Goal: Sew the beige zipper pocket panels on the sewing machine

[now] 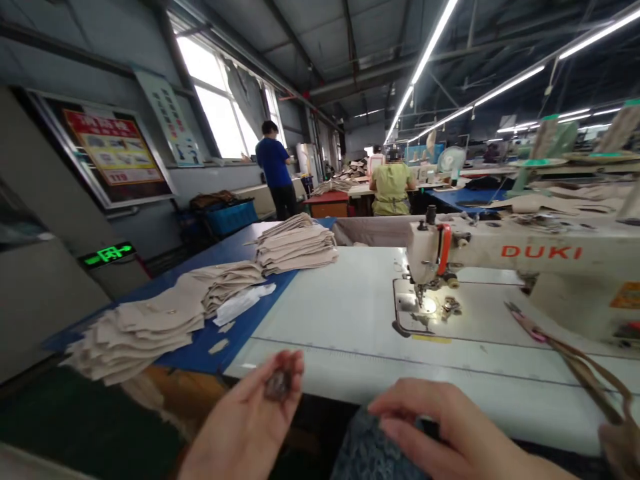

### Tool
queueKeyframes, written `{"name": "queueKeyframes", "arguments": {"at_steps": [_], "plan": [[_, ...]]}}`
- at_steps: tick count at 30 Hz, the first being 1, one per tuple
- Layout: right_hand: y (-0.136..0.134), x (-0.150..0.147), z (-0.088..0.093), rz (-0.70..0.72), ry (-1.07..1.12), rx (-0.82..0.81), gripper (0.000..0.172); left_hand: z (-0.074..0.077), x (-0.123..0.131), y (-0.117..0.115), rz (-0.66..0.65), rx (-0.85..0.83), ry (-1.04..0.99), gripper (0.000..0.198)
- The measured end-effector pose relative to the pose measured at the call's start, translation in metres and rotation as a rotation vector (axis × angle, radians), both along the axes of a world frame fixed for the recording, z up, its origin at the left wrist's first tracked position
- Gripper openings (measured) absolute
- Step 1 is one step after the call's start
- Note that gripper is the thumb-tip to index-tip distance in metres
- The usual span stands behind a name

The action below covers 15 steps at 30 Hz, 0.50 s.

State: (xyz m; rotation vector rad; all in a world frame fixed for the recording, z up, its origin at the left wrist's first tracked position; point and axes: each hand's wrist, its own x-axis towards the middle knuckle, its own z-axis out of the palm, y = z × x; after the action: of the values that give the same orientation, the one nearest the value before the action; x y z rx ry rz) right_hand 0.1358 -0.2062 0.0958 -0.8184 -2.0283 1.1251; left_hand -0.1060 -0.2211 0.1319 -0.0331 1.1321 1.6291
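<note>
My left hand [255,413] is palm up in front of the sewing table's front edge, its fingers curled around a small dark, shiny piece [279,385]. Blur hides what kind of piece it is, or whether there are several. To its right, my right hand [435,423] hovers palm down, thumb and fingers apart, with nothing visible between them. Below the right fingertips is blue-grey textured fabric [373,447] over my lap; I cannot tell whether they touch it. Beyond both hands stands a white sewing machine [500,250], with a small metal part [451,305] beside its needle plate.
Pink-handled scissors [530,327] and brown straps [590,373] lie at the right. Stacked beige fabric pieces [150,320] and another stack [297,247] occupy the blue table [200,357] at left. Two people [275,167] are farther back, one standing and one seated.
</note>
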Motion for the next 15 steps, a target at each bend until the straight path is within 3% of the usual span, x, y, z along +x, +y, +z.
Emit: {"name": "queueKeyframes", "arguments": {"at_steps": [3,6,11,15], "plan": [[-0.001,-0.047,-0.016,0.099,0.193,-0.440,0.043,-0.015,0.028,0.005,0.002,-0.014,-0.045,0.030],[0.003,-0.084,-0.031,0.076,0.352,-0.688,0.053,-0.031,0.044,0.007,0.021,0.069,0.028,0.028],[0.011,-0.109,-0.041,-0.046,0.490,-0.799,0.054,-0.060,0.045,0.003,-0.049,0.177,0.163,0.008],[0.015,-0.111,-0.046,-0.056,0.525,-0.829,0.059,-0.085,0.040,0.000,-0.146,0.270,0.301,0.050]]}}
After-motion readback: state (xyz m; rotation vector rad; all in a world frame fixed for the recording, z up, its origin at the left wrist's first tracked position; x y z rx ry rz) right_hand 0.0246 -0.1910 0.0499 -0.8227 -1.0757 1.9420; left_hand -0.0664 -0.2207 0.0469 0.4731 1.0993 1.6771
